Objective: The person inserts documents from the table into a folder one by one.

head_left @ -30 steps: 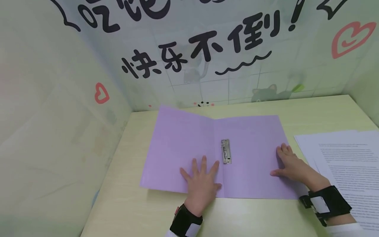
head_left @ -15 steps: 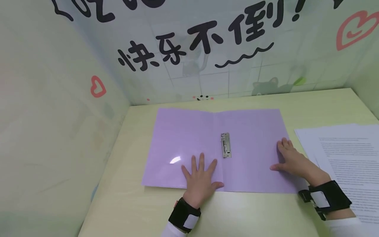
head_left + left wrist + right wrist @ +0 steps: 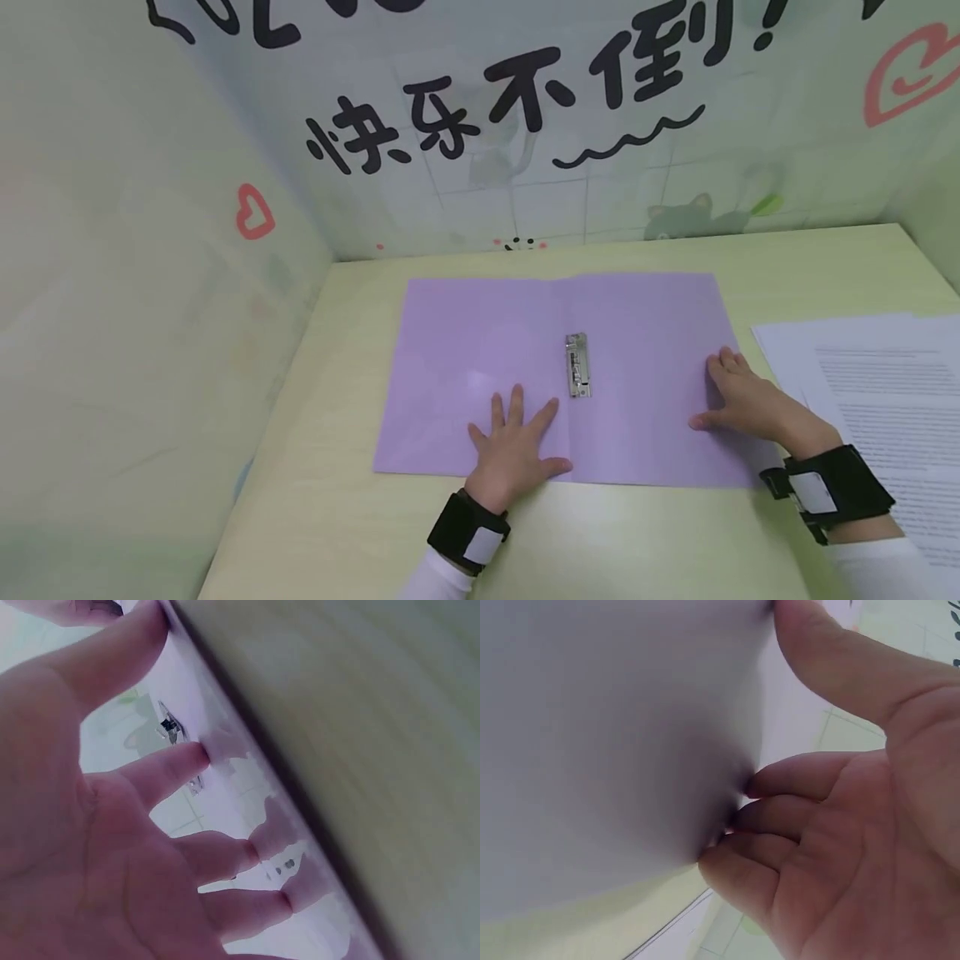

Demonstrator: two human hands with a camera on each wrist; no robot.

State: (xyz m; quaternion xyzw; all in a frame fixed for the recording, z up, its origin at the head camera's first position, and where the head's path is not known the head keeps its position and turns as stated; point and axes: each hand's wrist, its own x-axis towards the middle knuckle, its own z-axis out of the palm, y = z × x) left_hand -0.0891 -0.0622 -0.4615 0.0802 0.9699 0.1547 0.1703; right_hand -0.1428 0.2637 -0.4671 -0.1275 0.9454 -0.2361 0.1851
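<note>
A purple folder [image 3: 645, 325] lies spread open on the table in the head view, with a metal clip [image 3: 578, 365] just right of its spine. My left hand [image 3: 510, 454] rests on the lower part of the left cover, fingers spread, thumb reaching to the spine. From the left wrist view, the fingertips [image 3: 196, 755] press on the glossy cover near its front edge. At the folder's right edge is my right hand [image 3: 750, 408], thumb on the cover and fingers together along the edge. The right wrist view shows those fingers [image 3: 780, 776] extended against the pale sheet surface.
To the right, partly under the right forearm, lies a stack of printed papers [image 3: 877, 367]. The wooden table [image 3: 337, 433] meets a white wall [image 3: 525, 208] with black lettering at the back and another wall on the left. Both wrists carry black straps [image 3: 468, 531].
The folder's left cover, raised off the table at its outer side a second ago, now lies flatter. My left hand's thumb has spread outward. The right hand stays at the right edge.
</note>
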